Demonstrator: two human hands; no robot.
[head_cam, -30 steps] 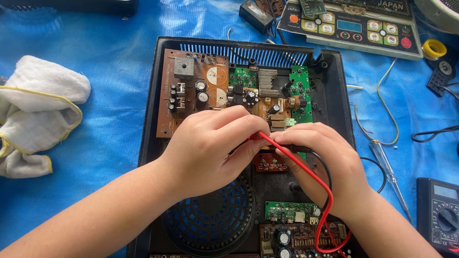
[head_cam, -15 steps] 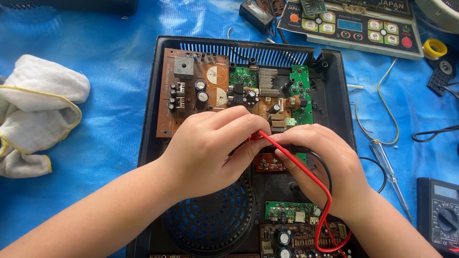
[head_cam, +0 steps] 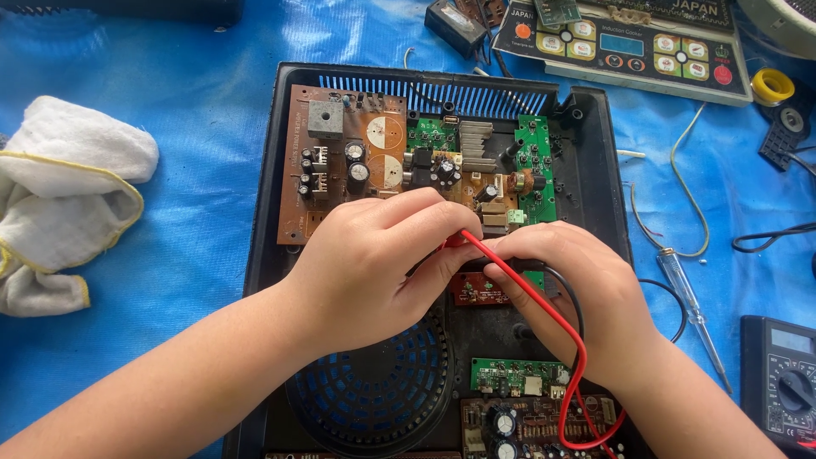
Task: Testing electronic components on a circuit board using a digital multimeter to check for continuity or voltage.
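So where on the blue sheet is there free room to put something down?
The widest bare patch of the blue sheet lies between the white cloth and the black case. Right of the case it is crowded: loose wires, a screwdriver, a meter. Both hands cover the case's middle.

Over the open black appliance case, little has shifted in the last second. My left hand has edged a touch toward the near side, its knuckles now sitting slightly lower against the brown circuit board. My right hand has settled the same small way, fingertips meeting the left's over the small red board. The red probe lead now runs in a marginally straighter line from the fingertips down to its loop at the near right. The view itself has drifted very slightly.
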